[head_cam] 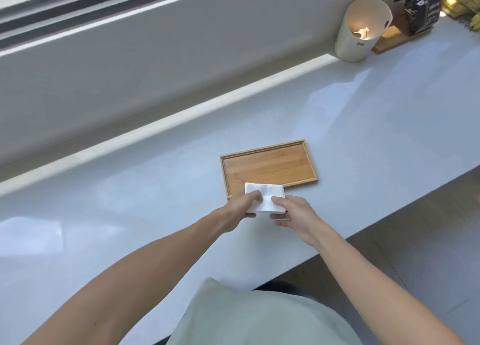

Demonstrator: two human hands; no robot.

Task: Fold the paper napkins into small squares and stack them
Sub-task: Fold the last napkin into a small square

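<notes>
A folded white paper napkin (265, 192) is held just above the near left corner of a small wooden tray (270, 164), overlapping the tray's front rim. My left hand (240, 208) grips the napkin's left edge, thumb on top. My right hand (293, 214) pinches the right side, fingertips on the upper face and the other fingers beneath. The napkin looks like a small, thick rectangle of several layers. The tray's inside is bare wood with nothing lying in it.
The white counter (130, 214) runs along a window sill. At the far right stand a white cylindrical bin (361, 30), a dark printed bag (422, 7) on a wooden board, and a yellow item. The counter's front edge drops to the floor on the right.
</notes>
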